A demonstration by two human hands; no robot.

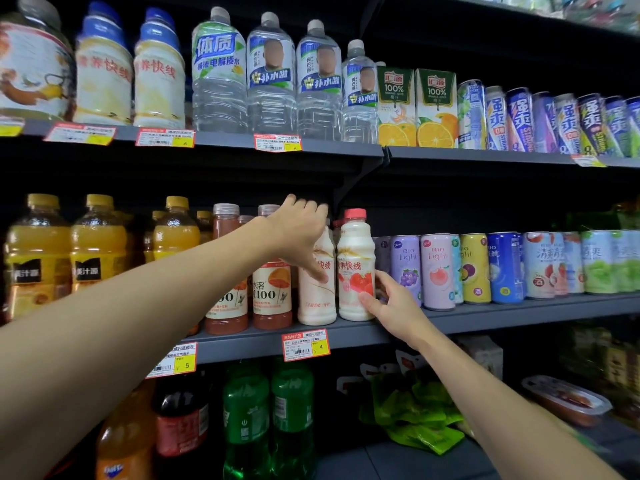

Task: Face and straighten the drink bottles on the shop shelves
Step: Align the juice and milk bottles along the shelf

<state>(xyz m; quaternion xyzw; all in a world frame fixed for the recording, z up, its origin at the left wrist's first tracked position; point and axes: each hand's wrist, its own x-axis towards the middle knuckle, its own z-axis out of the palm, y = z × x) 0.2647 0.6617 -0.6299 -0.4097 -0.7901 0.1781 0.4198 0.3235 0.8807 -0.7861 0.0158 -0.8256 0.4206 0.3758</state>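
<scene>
- Red-capped bottle (355,251) stands upright on the middle shelf (485,311), just toward 4 o'clock from the centre of view, strawberry label facing out.
- At its 9 o'clock, just beside it, is the white bottle (317,299), also upright, its top hidden under a hand.
- And there's the left hand (301,230), reaching in from 8 o'clock. The fingers curl over the top of the white bottle and the thumb presses down the front of its label, so it is grasping that one.
- The right hand (391,306) comes up from 5 o'clock. The thumb lies on the lower front of the red-capped bottle and the fingers wrap round its right side, a firm hold low on the body.
- At 3 o'clock of the pair runs a row of cans (438,271), purple, pink, yellow and blue, near the right hand's fingers.
- At 9 o'clock of the white bottle are two reddish bottles (272,299) with orange labels. Further toward 9 o'clock stand the orange juice bottles (98,244) with yellow caps.
- A price tag (305,344) hangs on the shelf edge at 6 o'clock of the white bottle.
- Up at 12 o'clock, the shelf above carries clear water bottles (272,77) and juice cartons (415,109).
- Down at 6 o'clock, green bottles (292,410) stand on the shelf below.
</scene>
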